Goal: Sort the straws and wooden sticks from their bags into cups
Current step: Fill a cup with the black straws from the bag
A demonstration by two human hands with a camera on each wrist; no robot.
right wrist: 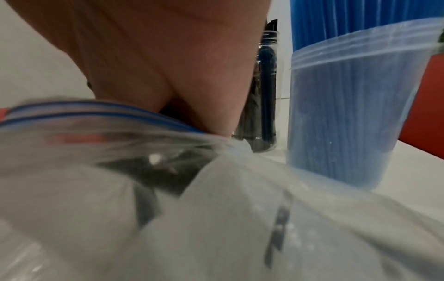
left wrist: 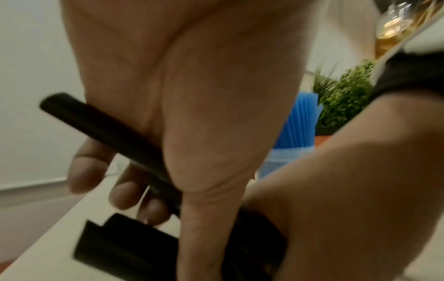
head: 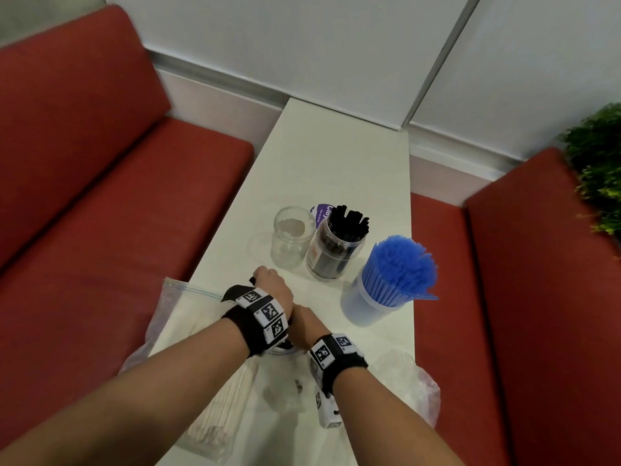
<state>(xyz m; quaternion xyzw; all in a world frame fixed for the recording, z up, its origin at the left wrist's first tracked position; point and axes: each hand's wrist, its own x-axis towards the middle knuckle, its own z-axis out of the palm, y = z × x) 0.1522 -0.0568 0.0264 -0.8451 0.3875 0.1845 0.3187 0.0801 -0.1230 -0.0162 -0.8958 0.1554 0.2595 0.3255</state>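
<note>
My left hand [head: 267, 280] curls its thumb and fingers round a black straw [left wrist: 96, 129] near the table's left edge. Just behind it my right hand [head: 304, 322] grips the mouth of a clear zip bag [right wrist: 216, 218] around a bundle of black straws [left wrist: 125, 249]; its fingers are hidden. A few black straws [right wrist: 153, 171] still lie inside that bag. Further back, a clear jar [head: 336, 253] holds many black straws, an empty glass jar [head: 292, 240] stands to its left, and a plastic cup [head: 366, 307] packed with blue straws [head: 403, 264] stands to its right. A bag of wooden sticks [head: 218, 408] lies under my left forearm.
The narrow white table [head: 336, 156] runs between two red benches [head: 100, 196] [head: 521, 314]. A crumpled clear bag [head: 415, 381] lies at the near right edge. A purple-labelled item [head: 322, 211] sits behind the jars. A green plant [head: 598, 163] stands at the far right.
</note>
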